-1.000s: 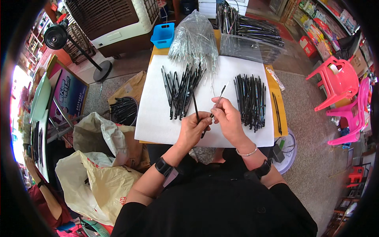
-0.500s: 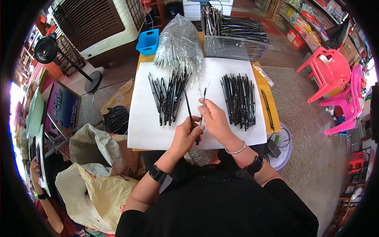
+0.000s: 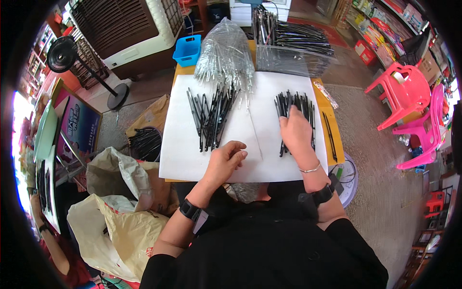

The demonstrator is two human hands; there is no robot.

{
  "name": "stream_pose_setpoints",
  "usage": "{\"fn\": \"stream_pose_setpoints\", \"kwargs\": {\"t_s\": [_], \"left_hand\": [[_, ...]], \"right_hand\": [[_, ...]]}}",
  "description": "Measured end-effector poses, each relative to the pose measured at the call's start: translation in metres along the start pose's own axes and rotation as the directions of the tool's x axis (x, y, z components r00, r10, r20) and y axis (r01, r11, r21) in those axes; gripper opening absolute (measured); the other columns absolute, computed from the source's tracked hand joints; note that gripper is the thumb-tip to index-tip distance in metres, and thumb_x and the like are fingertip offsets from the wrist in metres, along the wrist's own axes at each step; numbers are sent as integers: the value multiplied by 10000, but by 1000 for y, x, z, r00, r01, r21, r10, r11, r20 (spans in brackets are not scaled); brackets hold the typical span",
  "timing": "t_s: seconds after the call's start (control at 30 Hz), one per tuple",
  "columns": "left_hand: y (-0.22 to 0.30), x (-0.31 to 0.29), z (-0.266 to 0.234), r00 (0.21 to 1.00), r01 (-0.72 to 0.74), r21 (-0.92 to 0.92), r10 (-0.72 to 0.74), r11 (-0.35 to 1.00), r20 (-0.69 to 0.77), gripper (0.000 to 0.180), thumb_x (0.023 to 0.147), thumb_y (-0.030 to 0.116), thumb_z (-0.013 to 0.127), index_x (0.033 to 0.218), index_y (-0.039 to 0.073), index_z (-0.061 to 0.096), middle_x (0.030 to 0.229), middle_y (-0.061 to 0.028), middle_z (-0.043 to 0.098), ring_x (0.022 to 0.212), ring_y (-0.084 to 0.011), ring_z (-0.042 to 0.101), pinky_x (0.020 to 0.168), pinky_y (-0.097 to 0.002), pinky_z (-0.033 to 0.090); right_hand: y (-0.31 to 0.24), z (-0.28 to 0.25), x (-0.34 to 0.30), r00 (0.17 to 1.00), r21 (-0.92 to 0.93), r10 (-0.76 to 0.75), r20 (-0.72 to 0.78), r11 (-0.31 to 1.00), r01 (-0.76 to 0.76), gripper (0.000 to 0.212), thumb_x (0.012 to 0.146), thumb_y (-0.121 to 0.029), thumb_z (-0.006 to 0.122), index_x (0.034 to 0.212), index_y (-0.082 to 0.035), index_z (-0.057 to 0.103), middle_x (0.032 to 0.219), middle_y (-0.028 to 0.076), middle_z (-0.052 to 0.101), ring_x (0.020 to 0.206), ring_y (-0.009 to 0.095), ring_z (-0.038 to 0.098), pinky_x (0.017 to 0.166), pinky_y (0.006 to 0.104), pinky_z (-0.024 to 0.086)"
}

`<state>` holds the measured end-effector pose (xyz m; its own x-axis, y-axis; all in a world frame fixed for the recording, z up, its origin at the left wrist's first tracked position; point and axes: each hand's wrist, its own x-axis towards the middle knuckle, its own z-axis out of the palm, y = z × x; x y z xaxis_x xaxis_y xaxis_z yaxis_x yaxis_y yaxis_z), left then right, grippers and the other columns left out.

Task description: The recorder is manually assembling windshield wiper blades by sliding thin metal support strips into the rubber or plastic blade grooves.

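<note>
My left hand rests low over the white sheet, fingers loosely curved and slightly apart, with nothing seen in them. To its upper left lies a fanned pile of thin black rods. My right hand is on the right-hand pile of black rods, its fingers closed and pointing down among them. What they grip, if anything, is hidden. Between the two piles a thin silver rod lies slanting on the sheet. Many similar silver rods fill a clear plastic bag at the far side.
A clear bin heaped with black rods stands beside a blue basket at the back. One black rod lies on the table's right edge. Open sacks stand at the left. Pink chairs are to the right. A co-worker's arm shows far left.
My right hand has moved right, from beside my left hand to the right pile. The black rod between my hands is gone from there. A silver rod now lies alone on the sheet.
</note>
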<state>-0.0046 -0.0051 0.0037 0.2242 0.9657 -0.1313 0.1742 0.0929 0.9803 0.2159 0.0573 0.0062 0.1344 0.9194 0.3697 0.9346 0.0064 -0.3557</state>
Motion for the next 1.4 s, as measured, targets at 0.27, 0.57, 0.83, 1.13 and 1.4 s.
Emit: {"fn": "stream_pose_setpoints", "kwargs": {"t_s": [0.27, 0.57, 0.83, 1.13, 1.4], "left_hand": [[-3, 5, -51, 805, -13, 562, 343, 827, -485, 209, 821, 137, 654, 976, 0, 622, 735, -100, 633, 636, -188, 595, 602, -302, 468], [-12, 2, -70, 907, 230, 512, 8, 828, -421, 308, 770, 217, 662, 981, -6, 630, 763, -147, 665, 702, -290, 646, 666, -371, 495], [-30, -5, -88, 872, 258, 382, -44, 888, -488, 232, 768, 189, 631, 892, -6, 640, 731, -153, 662, 681, -270, 647, 660, -363, 497], [-6, -12, -75, 918, 260, 599, -1, 757, -397, 274, 749, 184, 624, 956, 9, 657, 760, -152, 675, 754, -330, 649, 715, -396, 494], [-18, -26, -91, 882, 256, 522, 26, 813, -471, 243, 742, 129, 599, 922, -18, 669, 708, -139, 661, 630, -198, 631, 613, -305, 487]], "right_hand": [[-35, 8, -30, 944, 242, -304, 128, 933, 268, 185, 801, -94, 576, 959, -10, 525, 909, 159, 554, 820, 335, 587, 709, 398, 503], [-55, 22, -37, 931, 52, -256, 259, 967, 251, 117, 769, 29, 515, 884, 50, 509, 798, 227, 584, 680, 333, 636, 616, 381, 534], [-43, 23, -37, 939, 292, -187, 289, 951, 100, 265, 771, -32, 522, 1015, 72, 507, 737, 208, 617, 731, 369, 627, 653, 427, 498], [-51, 19, -47, 940, 586, -169, 296, 809, -39, 350, 785, -5, 499, 1129, -45, 547, 703, 131, 569, 633, 249, 577, 625, 358, 455], [-45, 25, -59, 942, 585, -308, 131, 791, 177, 147, 801, -31, 508, 903, -19, 613, 846, 144, 596, 743, 327, 595, 673, 395, 474]]}}
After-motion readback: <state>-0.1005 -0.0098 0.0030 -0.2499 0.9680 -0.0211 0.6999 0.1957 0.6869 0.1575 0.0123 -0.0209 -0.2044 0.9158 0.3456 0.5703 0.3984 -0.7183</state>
